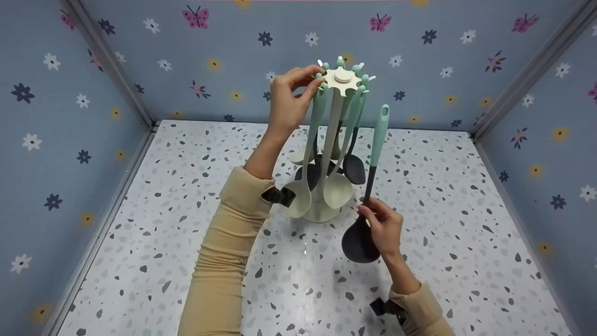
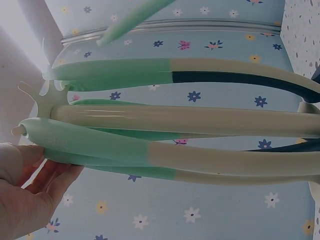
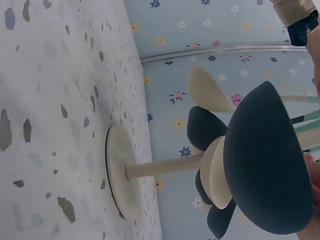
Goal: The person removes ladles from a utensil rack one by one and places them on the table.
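A cream utensil rack [image 1: 334,116] stands upright, with green-handled utensils hanging around its notched top. My left hand [image 1: 291,95] is at the left side of that top, where thumb and forefinger pinch the end of a green handle [image 2: 100,171] with a cream shaft. Just beside these fingers hangs a cream spoon [image 1: 298,200]; another cream spoon [image 1: 338,190] hangs to its right. My right hand [image 1: 385,228] grips a dark ladle [image 1: 359,242] low on its shaft, bowl down, green handle up, in front of the rack's right side. In the right wrist view the ladle's bowl [image 3: 265,165] hides part of the rack.
A dark utensil head [image 1: 354,169] hangs on the rack's right. The round rack base [image 1: 322,214] sits on the speckled white table [image 1: 186,261]. Flower-patterned panels [image 1: 224,60] enclose the back and both sides, with metal strips [image 1: 107,60] at the corners.
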`<state>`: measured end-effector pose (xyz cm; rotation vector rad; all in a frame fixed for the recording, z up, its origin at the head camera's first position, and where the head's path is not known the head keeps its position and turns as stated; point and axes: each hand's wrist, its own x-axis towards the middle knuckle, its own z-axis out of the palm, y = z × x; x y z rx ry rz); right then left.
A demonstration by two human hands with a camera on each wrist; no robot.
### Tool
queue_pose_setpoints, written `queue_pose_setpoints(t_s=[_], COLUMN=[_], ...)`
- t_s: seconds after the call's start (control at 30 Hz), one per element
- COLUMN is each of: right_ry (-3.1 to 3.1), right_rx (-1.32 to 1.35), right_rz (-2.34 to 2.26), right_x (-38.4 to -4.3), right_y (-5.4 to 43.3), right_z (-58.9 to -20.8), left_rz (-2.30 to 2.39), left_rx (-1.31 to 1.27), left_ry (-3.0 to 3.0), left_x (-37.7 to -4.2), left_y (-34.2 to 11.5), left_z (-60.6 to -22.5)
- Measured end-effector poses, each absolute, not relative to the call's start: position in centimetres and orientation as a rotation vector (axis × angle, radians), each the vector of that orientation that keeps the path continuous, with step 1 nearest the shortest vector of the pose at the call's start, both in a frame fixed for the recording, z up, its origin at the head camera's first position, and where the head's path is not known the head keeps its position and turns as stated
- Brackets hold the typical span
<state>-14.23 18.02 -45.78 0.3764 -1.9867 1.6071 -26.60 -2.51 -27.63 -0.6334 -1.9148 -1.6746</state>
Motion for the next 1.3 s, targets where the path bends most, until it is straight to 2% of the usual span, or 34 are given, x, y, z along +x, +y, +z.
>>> queue_pose_setpoints(t_s=[0.3, 0.67, 0.77, 1.0, 1.3], right_ry=[-2.054, -2.388, -2.444, -2.538, -2.679], right_rx=[0.226, -0.087, -0.134, -0.233, -0.320], right_rz=[1.683, 1.721, 1.701, 1.693, 1.665], right_x=[-15.9, -16.9, -17.9, -19.5, -20.8], right_y=[20.7, 22.1, 22.8, 23.4, 23.7], right_z=[-49.7, -50.2, -51.9, -53.1, -54.1], left_rz=[-1.691, -1.696, -1.682, -1.682, -1.684], left_rx=[-0.623, -0.596, -0.617, -0.626, -0.641], left_ry=[-1.919, -1.965, -1.950, -1.934, -1.926], left_x=[-26.9, -24.0, -24.5, -26.6, -26.7], left_y=[-2.7, -2.7, -2.7, -2.7, -2.6], left_z=[-27.8, -25.6, -26.1, -27.6, -27.7])
